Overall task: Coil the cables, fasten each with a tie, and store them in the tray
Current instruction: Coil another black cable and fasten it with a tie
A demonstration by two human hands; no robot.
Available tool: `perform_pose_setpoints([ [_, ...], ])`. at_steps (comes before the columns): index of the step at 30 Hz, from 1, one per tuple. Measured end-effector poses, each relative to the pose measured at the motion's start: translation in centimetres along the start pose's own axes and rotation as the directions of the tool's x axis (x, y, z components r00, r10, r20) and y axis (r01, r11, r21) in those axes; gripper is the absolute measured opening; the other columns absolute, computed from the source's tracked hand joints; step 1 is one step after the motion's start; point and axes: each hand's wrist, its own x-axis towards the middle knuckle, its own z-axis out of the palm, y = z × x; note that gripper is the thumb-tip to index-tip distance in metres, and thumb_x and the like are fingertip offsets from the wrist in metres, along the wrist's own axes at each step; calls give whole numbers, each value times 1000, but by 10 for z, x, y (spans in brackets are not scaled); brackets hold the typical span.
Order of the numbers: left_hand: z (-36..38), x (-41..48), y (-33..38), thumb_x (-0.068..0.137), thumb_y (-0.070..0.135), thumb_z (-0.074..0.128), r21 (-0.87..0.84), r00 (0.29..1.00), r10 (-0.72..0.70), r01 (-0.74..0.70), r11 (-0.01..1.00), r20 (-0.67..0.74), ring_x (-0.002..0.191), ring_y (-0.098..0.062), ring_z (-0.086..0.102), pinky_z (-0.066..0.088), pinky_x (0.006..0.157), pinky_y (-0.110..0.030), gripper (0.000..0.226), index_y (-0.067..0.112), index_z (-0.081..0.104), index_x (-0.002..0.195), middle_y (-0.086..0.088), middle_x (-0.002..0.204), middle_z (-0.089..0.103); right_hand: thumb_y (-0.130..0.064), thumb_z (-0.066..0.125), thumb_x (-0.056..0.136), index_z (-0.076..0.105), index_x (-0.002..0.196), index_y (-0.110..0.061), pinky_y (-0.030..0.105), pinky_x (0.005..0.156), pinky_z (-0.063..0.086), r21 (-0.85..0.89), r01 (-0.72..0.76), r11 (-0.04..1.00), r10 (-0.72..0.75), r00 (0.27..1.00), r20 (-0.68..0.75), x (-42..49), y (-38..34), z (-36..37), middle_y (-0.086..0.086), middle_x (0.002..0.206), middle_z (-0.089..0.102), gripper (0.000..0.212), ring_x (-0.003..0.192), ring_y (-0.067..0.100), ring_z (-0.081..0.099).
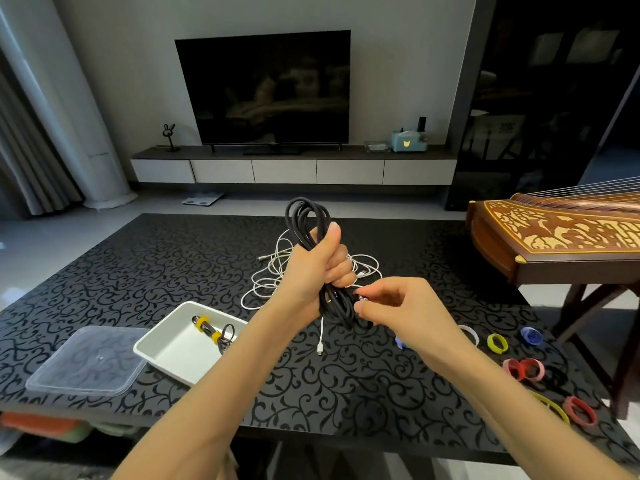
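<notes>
Done: one black bundle, bound with two yellow ties, already lies in the tray.
In hand: the left hand has its fist closed round the middle of the coiled black cable, upright above the table. The right hand pinches its loose end between thumb and forefinger (a plug, I think).
Left to do: this coil has no tie yet, and the white cable sprawls uncoiled behind the hands.
Ties: spare coloured loops wait at the table's right.
Tray contents: just that one bundle, with the clear lid off beside it.
</notes>
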Motion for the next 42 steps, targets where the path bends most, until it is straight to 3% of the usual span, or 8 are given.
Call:
perform_pose_setpoints([
  [7,5,0,1,99,24,45,-64,999,-8,5,998,-51,34,-3,21,21,38,-17,46,18,33,56,8,42,24,7,54,87,72,101,-13,15,64,52,346,-139,928,94,985,143,-5,5,-9,-10,66,67,30,66,1,60],
  [10,8,0,-4,100,24,44,-87,996,12,-20,996,-89,34,-3,20,21,38,-18,45,18,28,59,8,42,22,18,52,80,72,100,-11,22,72,50,484,-220,847,154,973,172,-5,8,-5,2,86,69,41,81,12,62],
  [17,7,0,-11,100,30,42,-116,996,-26,16,993,-90,34,-4,21,22,39,-17,59,20,29,43,7,38,23,1,56,89,72,103,-14,21,75,49,388,-24,921,-5,997,75,-9,11,-8,3,87,71,26,77,11,59],
  [23,10,-2,-13,101,26,42,-112,991,-13,-2,994,-130,34,-4,20,20,38,-17,55,18,28,48,7,40,21,-7,70,83,72,98,-14,8,68,47,-200,281,939,-289,957,-12,-11,11,-10,-6,84,70,18,76,0,65],
  [29,13,-4,-13,101,26,43,-93,986,-50,36,995,-156,34,-4,19,18,38,-17,50,18,27,54,7,41,20,-13,53,92,69,89,-1,38,66,53,-669,554,495,-584,783,216,-7,12,-12,9,76,68,20,69,27,64],
  [33,17,-6,-15,100,23,44,-78,995,-24,17,997,-93,35,-4,19,18,38,-18,44,17,25,61,7,43,20,-11,54,94,62,70,-4,35,55,44,-504,377,777,-463,885,-52,-4,14,-11,7,58,61,26,54,24,55],
  [36,18,-7,-14,98,23,46,-94,999,-2,-1,996,-37,34,-3,20,20,37,-17,43,17,27,60,7,42,21,-9,53,93,62,62,-9,18,47,47,-67,173,983,-183,967,-176,-2,8,-11,1,51,63,32,46,10,60],
  [42,22,-11,-15,89,28,51,-159,1000,-20,23,987,17,33,-2,20,21,36,-16,46,18,32,48,7,40,22,-1,52,88,66,69,-1,18,41,46,336,-194,922,221,974,-44,11,-1,-11,7,48,62,24,40,12,56],
])
